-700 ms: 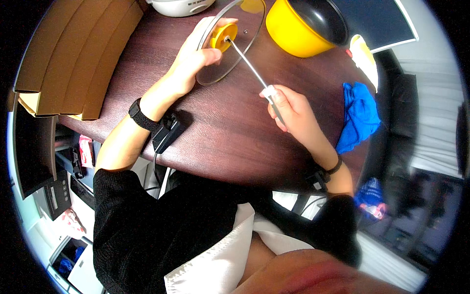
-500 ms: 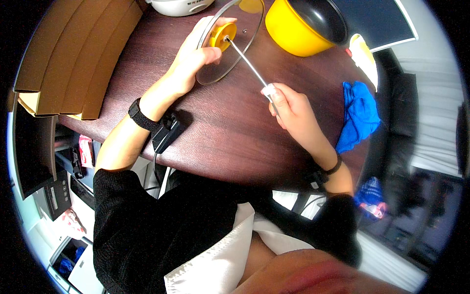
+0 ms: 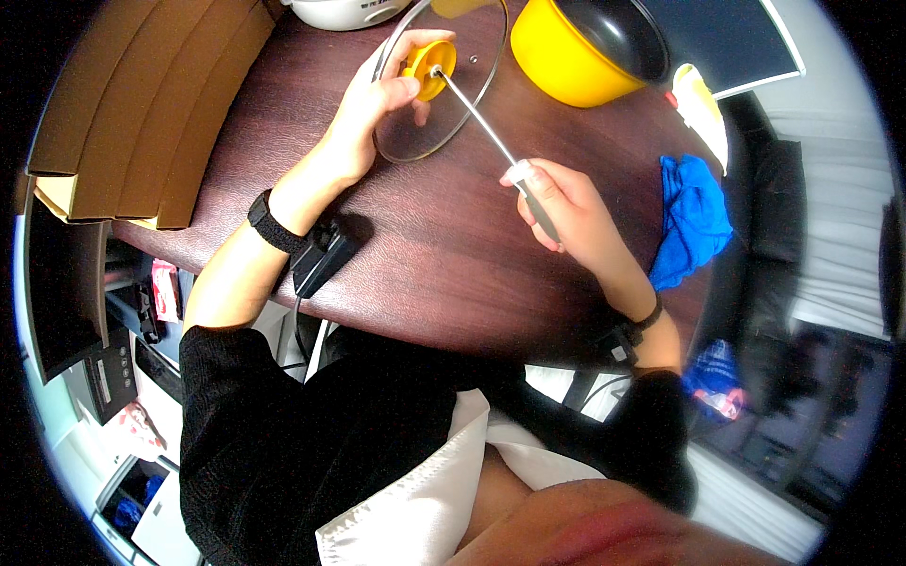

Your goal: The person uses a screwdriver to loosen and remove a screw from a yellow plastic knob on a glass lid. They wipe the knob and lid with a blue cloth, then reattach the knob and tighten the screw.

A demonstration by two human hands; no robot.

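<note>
At the far left a brown carton [image 3: 142,113] stands on the dark red-brown table [image 3: 453,245], its side ridged in long folds. My left wrist wears a black band [image 3: 274,224], with a black box [image 3: 319,269] beside it and a cable running down over the table's edge. Beyond my hand, cut by the upper border, sits a white appliance [image 3: 349,11]. My left hand [image 3: 363,113] grasps the knob [image 3: 436,55], thumb on the near side and fingers curled round it. The knob is round and bright yellow, its hollow face turned toward me, with ribs and recesses around a small pale centre. It sits at the lid [image 3: 474,77], which I hold tilted up over the table: a clear glass disc in a thin, shiny rim, with a small round fitting to the right of the knob and a yellow patch near its upper edge. The table's grain shows through the glass. The screwdriver [image 3: 481,124] slants down to the right, its bright, slim shaft meeting the knob's centre. My right hand [image 3: 576,212] is wrapped round its grey and whitish handle, thumb lying along it. Farther right come the yellow pot [image 3: 566,57], black inside and leaning, a dark panel [image 3: 736,38] with a pale edge, and a crumpled blue cloth [image 3: 694,222].
</note>
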